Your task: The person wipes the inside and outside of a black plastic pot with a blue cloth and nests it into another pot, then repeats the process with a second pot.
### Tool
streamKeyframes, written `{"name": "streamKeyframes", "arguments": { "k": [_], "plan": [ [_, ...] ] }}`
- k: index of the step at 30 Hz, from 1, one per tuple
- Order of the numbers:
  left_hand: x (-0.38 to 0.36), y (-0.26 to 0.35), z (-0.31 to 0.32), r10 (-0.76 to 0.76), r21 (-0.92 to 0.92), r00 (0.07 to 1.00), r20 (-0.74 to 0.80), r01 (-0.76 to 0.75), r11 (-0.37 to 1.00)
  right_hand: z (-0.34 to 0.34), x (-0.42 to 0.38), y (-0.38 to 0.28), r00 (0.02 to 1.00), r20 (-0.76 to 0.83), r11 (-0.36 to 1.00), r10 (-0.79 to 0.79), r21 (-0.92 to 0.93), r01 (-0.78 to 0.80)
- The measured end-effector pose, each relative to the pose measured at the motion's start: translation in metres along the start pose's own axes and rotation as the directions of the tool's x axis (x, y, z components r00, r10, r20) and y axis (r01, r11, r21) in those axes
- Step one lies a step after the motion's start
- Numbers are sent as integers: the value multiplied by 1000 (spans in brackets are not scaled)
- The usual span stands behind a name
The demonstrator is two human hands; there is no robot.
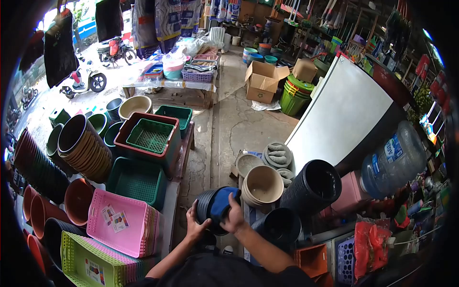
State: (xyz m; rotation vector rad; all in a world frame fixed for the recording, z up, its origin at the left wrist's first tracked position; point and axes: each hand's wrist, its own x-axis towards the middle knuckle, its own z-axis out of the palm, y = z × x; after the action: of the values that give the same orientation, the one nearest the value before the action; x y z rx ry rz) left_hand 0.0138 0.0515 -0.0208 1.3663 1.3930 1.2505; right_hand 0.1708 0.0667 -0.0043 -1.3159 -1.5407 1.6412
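A short stack of dark, ribbed pots (204, 206) is held in the air between two bare hands at a shop's aisle, just ahead of the wearer's body and above the concrete floor (229, 129). The stack is clamped from both sides, the hands being set apart by its width: the ribbed end is gripped by the left hand (195, 227), fingers along the outer side and thumb toward the front, while a blue piece (221, 203), cloth-like in look, is pressed against the opposite side by the right hand (234, 216). The long axis appears to be laid crosswise, from the left palm toward the right, with some tilt; whether the mouth or the base is turned to the right cannot be told. Neither hand is nearer, since contact is made by both, but the ribs are closer to the left and the blue piece to the right. To the left, past a narrow gap, the right edge of a worktop (173, 200) is seen, loaded with pink baskets (119, 222) and a dark green basket (136, 181). Just beside the right hand, on its far right side, beige pots (262, 185) are nested upright, with a tall black stack (311, 190) standing beyond them.
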Motion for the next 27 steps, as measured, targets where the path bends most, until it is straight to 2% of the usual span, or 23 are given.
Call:
{"name": "streamKeyframes", "arguments": {
  "k": [1,3,4,5,6,7,8,9,10,11,12,13,15,16,17,18,19,20,21,22,23,25,27],
  "plan": [
    [3,-2,1,3,0,1000,1,-3,1000,2,-1,-2,999,-39,991,25,133,-20],
    [10,-5,4,-161,-412,987,22,155,898,4,-5,-7,990,-106,919,90,392,-42],
    [10,-7,2,-95,-496,995,8,86,864,0,-9,-8,990,-108,917,91,396,-41],
    [14,-6,-2,-50,-516,999,-5,40,856,-10,-15,-15,998,-65,1000,3,21,-2],
    [16,9,-7,-44,-536,999,16,46,843,-24,-23,-24,998,10,933,-59,-354,59],
    [13,21,-11,-43,-556,998,37,56,829,-39,-32,-32,991,104,729,-84,-672,132],
    [11,17,-12,-47,-556,998,39,61,829,-53,-39,-38,977,201,417,-73,-884,213],
    [11,9,-14,-59,-501,991,119,111,858,-64,-42,-43,958,285,42,-28,-957,286],
    [11,6,-15,-76,-440,977,197,157,884,-74,-38,-41,958,284,44,-27,-958,285],
    [9,16,-17,-75,-439,977,199,157,884,-86,-28,-34,960,245,-5,-137,-969,246],
    [7,35,-18,-174,-520,966,193,251,816,-93,-23,-31,946,208,-51,-248,-978,202],
    [7,48,-17,-271,-595,943,195,333,731,-89,-27,-37,946,208,-54,-249,-978,201],
    [10,49,-13,-250,-612,958,142,283,738,-74,-38,-44,961,217,37,-169,-973,226],
    [12,39,-10,-181,-566,982,62,184,803,-64,-38,-21,961,269,142,-63,-951,275],
    [16,29,-6,-104,-509,995,-14,82,857,-46,-37,6,966,243,449,-82,-857,254],
    [17,18,-3,-18,-444,1000,-23,6,896,-30,-32,23,973,214,708,-90,-673,214],
    [13,7,1,-36,-375,999,-35,20,927,-19,-28,12,972,219,706,-90,-674,217],
    [6,-4,6,-43,-362,999,-6,38,932,-9,-27,1,986,150,977,71,-211,-38],
    [-1,-7,9,-52,-347,998,24,58,936,-3,-30,-19,954,173,900,246,326,-291],
    [-8,-10,10,-23,-306,999,47,36,951,-6,-33,-54,952,145,719,269,627,-299],
    [-14,-4,7,29,-188,999,40,-21,982,-14,-28,-86,946,125,453,300,854,-257],
    [-19,-4,9,69,-219,998,3,-67,973,-43,-19,-103,944,-101,280,313,960,10],
    [-18,-3,7,36,-282,998,-53,-50,958,-60,-14,-92,901,-336,187,273,938,293]
  ]
}}
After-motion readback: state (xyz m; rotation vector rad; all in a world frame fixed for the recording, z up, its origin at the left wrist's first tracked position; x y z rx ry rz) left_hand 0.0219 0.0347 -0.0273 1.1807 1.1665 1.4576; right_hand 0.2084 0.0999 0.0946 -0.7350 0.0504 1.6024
